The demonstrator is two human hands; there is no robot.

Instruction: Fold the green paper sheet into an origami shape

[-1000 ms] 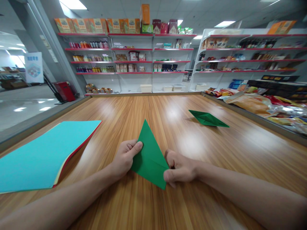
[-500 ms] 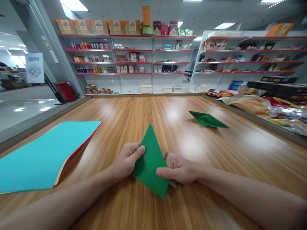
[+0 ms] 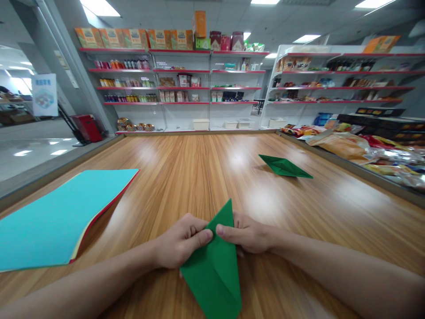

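Both hands grip a folded sheet of green paper (image 3: 212,270) just above the front of the table. Its pointed tip stands up between the hands, and a crease runs down its lower part, which widens toward me. My left hand (image 3: 184,239) pinches the left edge, thumb on top and fingers partly hidden beneath. On the right edge near the tip, my right hand (image 3: 247,232) is closed, its thumb pressed on the face close to the left thumb. A folded green paper boat (image 3: 285,167) lies farther back on the right.
A stack of coloured paper (image 3: 73,212), turquoise on top, lies at the left with a curled right edge. Beyond the wooden table (image 3: 166,177) stand shelves of goods (image 3: 179,104). Packaged snacks (image 3: 345,146) lie along the right side.
The green paper has turned and come closer to me, with its creased lower part now showing. My thumbs have moved nearer together, close to the tip.
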